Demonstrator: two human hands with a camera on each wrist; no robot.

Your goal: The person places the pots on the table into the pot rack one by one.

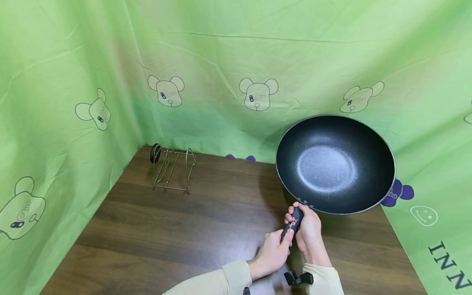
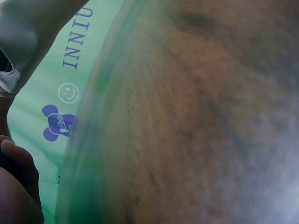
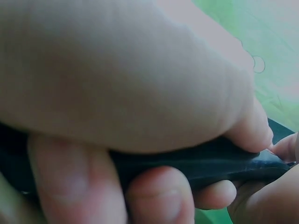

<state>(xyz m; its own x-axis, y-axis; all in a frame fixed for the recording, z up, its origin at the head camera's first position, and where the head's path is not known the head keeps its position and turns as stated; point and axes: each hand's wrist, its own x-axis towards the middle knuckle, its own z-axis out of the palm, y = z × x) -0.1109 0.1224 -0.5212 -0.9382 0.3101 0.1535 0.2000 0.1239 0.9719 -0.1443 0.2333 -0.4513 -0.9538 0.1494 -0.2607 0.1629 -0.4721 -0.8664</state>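
A black wok (image 1: 328, 168) with a pale, worn-looking circle at its bottom hangs over the right rear of the table, tilted so its inside faces the head camera. My right hand (image 1: 310, 229) grips its dark, flower-patterned handle (image 1: 296, 219) close to the pan. Lower down, my left hand (image 1: 274, 250) holds the handle's end, thumb lying along it. In the right wrist view, curled fingers (image 3: 161, 198) wrap the black handle, and part of the other hand (image 3: 271, 200) shows at the right edge. Only a little of a hand appears at the lower left of the left wrist view.
A wire rack (image 1: 173, 172) with a black round disc (image 1: 155, 153) at its left end stands at the table's back left. Green printed cloth (image 1: 221, 61) hangs behind and along both sides of the brown wooden table (image 1: 166, 237).
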